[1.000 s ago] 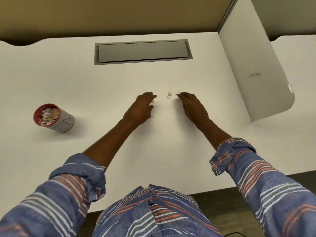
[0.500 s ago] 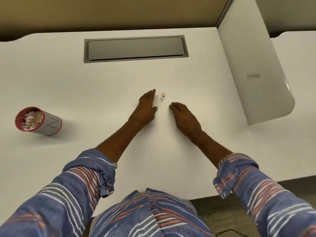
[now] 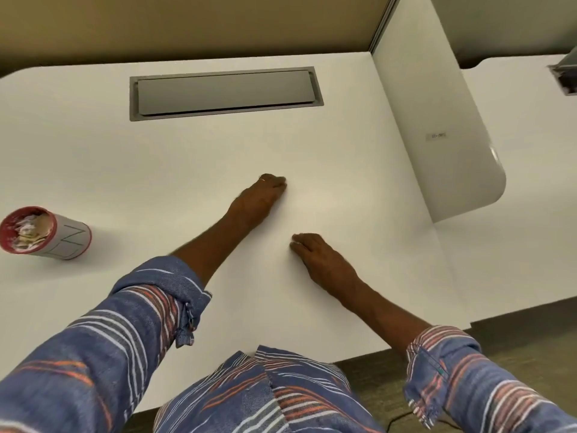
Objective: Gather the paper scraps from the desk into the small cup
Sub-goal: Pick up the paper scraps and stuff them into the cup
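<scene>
White desk (image 3: 156,167): my right hand (image 3: 324,260) sliding back, lying flat, fingers loose. Far left, cup (image 3: 62,242) standing, paper scraps (image 3: 29,231) inside. Farther out, my left hand (image 3: 259,198) curling over last loose ones, now hidden; pinching or not, cannot tell. Probably carrying to cup next.

You are in an office: your white desk (image 3: 187,157) has a grey cable flap (image 3: 224,92) set in it, a white side screen (image 3: 437,135) and a tan wall (image 3: 187,26) behind.

Cup (image 3: 67,242) on desk (image 3: 125,170), far left; paper scraps (image 3: 28,231) in it. Hatch (image 3: 224,93) rear centre. Divider (image 3: 437,135) at right. 2 hands mid-desk, apart: left hand (image 3: 260,196) ahead, right hand (image 3: 321,256) nearer, rightward.
</scene>
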The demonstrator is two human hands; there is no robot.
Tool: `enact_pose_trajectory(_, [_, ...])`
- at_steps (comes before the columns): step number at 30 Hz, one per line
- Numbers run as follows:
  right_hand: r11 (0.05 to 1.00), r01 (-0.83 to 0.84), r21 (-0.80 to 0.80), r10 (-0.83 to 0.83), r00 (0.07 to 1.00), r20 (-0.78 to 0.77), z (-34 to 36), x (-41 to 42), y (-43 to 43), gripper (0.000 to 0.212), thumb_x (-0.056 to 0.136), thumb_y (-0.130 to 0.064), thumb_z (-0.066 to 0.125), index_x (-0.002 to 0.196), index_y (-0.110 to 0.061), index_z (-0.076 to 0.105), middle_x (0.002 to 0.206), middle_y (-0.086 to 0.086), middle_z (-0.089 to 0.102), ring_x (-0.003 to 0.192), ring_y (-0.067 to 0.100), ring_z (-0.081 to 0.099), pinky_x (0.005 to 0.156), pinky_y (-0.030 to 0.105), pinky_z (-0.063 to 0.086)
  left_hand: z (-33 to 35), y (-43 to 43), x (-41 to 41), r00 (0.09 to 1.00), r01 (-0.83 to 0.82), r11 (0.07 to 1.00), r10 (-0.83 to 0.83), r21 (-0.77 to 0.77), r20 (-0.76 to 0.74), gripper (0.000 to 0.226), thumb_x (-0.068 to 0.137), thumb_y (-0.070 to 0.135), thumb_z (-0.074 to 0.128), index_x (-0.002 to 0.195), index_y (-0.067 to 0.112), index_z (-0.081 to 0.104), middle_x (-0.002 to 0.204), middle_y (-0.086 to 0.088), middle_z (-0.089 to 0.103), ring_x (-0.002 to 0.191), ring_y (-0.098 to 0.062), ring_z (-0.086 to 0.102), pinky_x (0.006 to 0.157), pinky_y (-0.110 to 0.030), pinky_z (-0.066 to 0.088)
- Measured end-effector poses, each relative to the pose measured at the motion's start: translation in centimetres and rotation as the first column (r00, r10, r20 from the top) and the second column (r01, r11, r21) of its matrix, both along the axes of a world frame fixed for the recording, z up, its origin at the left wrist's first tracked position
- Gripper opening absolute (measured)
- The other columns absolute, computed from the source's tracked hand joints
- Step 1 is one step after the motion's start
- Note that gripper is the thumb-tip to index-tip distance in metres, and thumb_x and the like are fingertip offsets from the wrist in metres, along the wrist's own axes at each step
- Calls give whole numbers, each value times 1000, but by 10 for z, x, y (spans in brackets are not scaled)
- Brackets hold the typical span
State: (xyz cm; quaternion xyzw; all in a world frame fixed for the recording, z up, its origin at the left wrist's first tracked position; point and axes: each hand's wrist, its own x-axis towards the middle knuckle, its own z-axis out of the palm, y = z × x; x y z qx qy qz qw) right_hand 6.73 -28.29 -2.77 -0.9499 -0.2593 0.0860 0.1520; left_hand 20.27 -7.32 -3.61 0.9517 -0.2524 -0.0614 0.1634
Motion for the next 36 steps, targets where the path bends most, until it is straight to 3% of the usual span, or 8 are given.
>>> enact_pose_trajectory(5, [992, 71, -104, -72, 997, -5, 7, -4, 11, 29, 91, 7, 49, 114, -5, 62, 113, 7, 60, 101, 27, 53, 67, 45, 55, -1, 9, -11, 998, 41, 998, -44, 54, 43, 33, 97, 43, 39, 121, 29, 58, 132, 5, 51, 123, -16, 46, 103, -38, 38])
enact_pose_trajectory(14, [983, 148, -114, -150, 989, -14, 25, 0, 30, 24, 89, 1, 45, 108, -7, 57, 97, 11, 54, 92, 29, 49, 61, 43, 44, 17, 20, -31, 998, -12, 972, -3, 236, 66, 22, 96, 7, 40, 109, 6, 58, 112, -8, 56, 109, -25, 49, 66, -39, 50])
enact_pose_trajectory(17, [981, 181, -71, -181, 983, 4, 23, 2, 31, 19, 86, 1, 50, 103, -6, 56, 92, 11, 54, 88, 31, 50, 60, 42, 43, 18, 31, -40, 998, -19, 986, 10, 166, 57, 20, 94, 7, 45, 108, 6, 59, 109, -8, 58, 107, -26, 51, 67, -39, 49])
enact_pose_trajectory(20, [929, 334, 158, -328, 943, -59, 20, 0, 29, 14, 82, -3, 58, 94, -11, 57, 83, 4, 57, 79, 23, 52, 66, 38, 46, 18, 46, -59, 983, -185, 968, 186, -170, -12, 12, 87, 8, 58, 97, 9, 66, 94, -4, 64, 96, -23, 57, 76, -31, 45])
enact_pose_trajectory(23, [673, 639, 372, -549, 769, -328, 25, 2, 27, 12, 79, -9, 67, 82, -20, 64, 72, -4, 62, 62, 11, 56, 58, 25, 46, 23, 58, -84, 792, -610, 652, 484, -450, -371, 13, 79, 12, 69, 89, 18, 74, 84, 5, 72, 79, -6, 64, 68, -18, 46])
enact_pose_trajectory(26, [459, 800, 387, -637, 600, -484, 22, 5, 19, 10, 75, -12, 75, 83, -19, 73, 80, -4, 74, 73, 10, 66, 68, 18, 49, 20, 80, -111, 616, -784, 335, 519, -522, -593, 15, 78, 13, 73, 87, 23, 77, 81, 8, 75, 70, 4, 67, 65, -12, 50])
enact_pose_trajectory(32, [-58, 933, 355, -312, 321, -894, 21, -1, 12, 9, 87, 3, 68, 89, -6, 70, 77, 8, 71, 70, 19, 65, 74, 26, 55, 33, 135, -143, 403, -823, -385, 120, -417, -907, 9, 83, 2, 72, 89, 9, 76, 83, -1, 77, 77, -11, 73, 73, -17, 58])
enact_pose_trajectory(36, [-205, 936, 285, -177, 251, -952, 18, -7, 25, 9, 89, 5, 65, 88, -3, 69, 68, 3, 74, 69, 15, 70, 64, 21, 60, 62, 183, -150, 453, -720, -558, 75, -414, -888, 20, 85, -2, 67, 74, 9, 79, 74, -2, 76, 69, -9, 72, 74, -18, 59])
